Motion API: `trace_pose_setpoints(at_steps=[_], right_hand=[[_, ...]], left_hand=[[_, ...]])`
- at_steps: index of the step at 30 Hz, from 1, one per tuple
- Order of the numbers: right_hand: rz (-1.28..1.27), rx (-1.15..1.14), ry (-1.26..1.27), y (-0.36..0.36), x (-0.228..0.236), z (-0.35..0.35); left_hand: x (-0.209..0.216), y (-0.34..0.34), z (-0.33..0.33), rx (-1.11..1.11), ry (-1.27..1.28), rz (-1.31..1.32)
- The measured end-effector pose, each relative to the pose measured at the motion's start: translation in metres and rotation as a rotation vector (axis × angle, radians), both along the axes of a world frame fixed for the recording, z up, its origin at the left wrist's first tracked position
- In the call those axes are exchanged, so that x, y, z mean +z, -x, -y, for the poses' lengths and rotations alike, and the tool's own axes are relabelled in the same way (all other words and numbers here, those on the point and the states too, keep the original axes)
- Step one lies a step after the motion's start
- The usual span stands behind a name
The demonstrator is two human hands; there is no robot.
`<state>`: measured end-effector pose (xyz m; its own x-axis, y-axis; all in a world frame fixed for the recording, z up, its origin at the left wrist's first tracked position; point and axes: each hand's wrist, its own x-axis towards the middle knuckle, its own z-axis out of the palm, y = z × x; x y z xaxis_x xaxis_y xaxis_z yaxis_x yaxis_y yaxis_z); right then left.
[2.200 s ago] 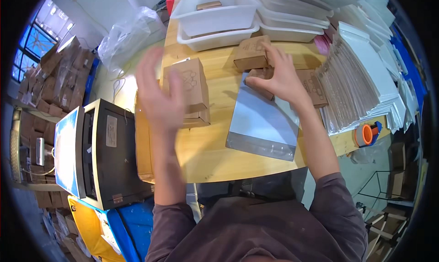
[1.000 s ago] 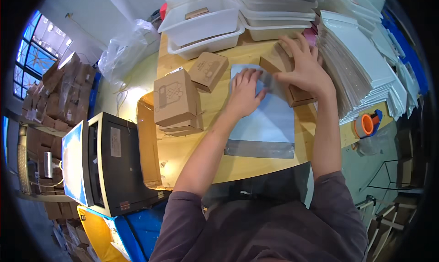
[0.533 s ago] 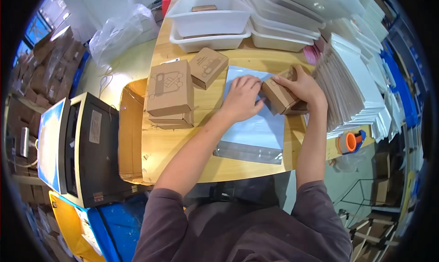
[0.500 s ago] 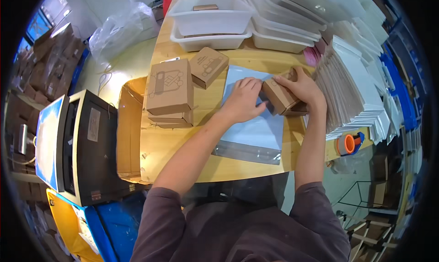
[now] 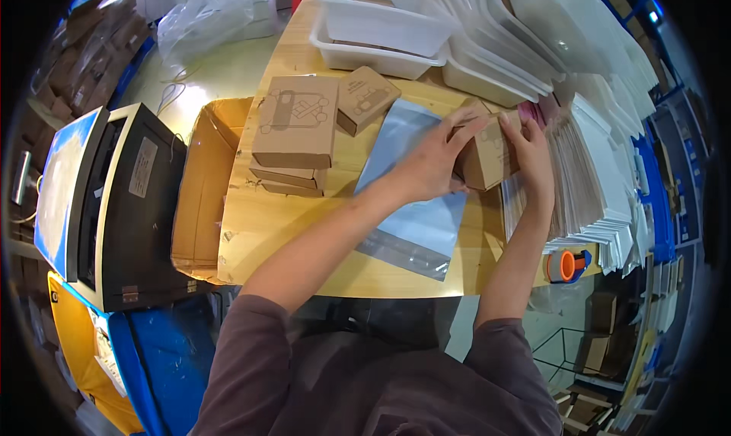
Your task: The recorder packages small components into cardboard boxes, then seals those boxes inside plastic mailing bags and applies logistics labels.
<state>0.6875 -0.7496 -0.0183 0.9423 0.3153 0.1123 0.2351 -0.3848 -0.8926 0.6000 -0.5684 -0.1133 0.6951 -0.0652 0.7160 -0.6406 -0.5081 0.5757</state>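
Observation:
A small brown cardboard box (image 5: 487,156) with a line drawing on its face is held between both hands, tilted above the right side of the mailing bag. My left hand (image 5: 438,158) grips its left side, with the fingers over the top edge. My right hand (image 5: 531,150) closes on the right side, thumb on the face. Beneath them a pale blue-white plastic mailing bag (image 5: 415,226) lies flat, its clear strip towards me. To the left are a stack of brown boxes (image 5: 295,120) and another printed box (image 5: 367,97) leaning by it.
White plastic tubs (image 5: 377,59) stand at the back of the wooden table (image 5: 343,272). A thick stack of white padded mailers (image 5: 586,169) rises at the right, with an orange tape roll (image 5: 565,266) near it. An open carton (image 5: 202,207) and a black machine (image 5: 137,207) are at the left.
My left hand has moved right, from the mailing bag onto the box. The box has been lifted and tipped more upright between both hands. The whole view has shifted slightly.

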Motion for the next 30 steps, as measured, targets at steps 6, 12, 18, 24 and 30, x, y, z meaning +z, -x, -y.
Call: trace_pose_setpoints(at_steps=[6, 12, 18, 24, 30], right_hand=[[-0.005, 0.060, -0.231, -0.005, -0.012, -0.016], [-0.090, 0.024, -0.330, -0.018, -0.042, -0.032], [-0.207, -0.053, -0.630, -0.034, -0.056, -0.032], [-0.325, -0.092, -0.891, -0.046, -0.074, -0.035], [-0.408, -0.134, -0.937, -0.043, -0.076, -0.037]], left_hand=[[0.007, -0.006, -0.022, 0.308, -0.262, 0.309], [0.018, 0.004, -0.024, 0.566, -0.322, 0.169], [0.044, 0.004, -0.043, 0.806, -0.501, 0.143], [0.036, -0.001, -0.080, 1.128, -0.745, 0.065], [0.019, -0.011, -0.087, 1.047, -0.719, 0.073]])
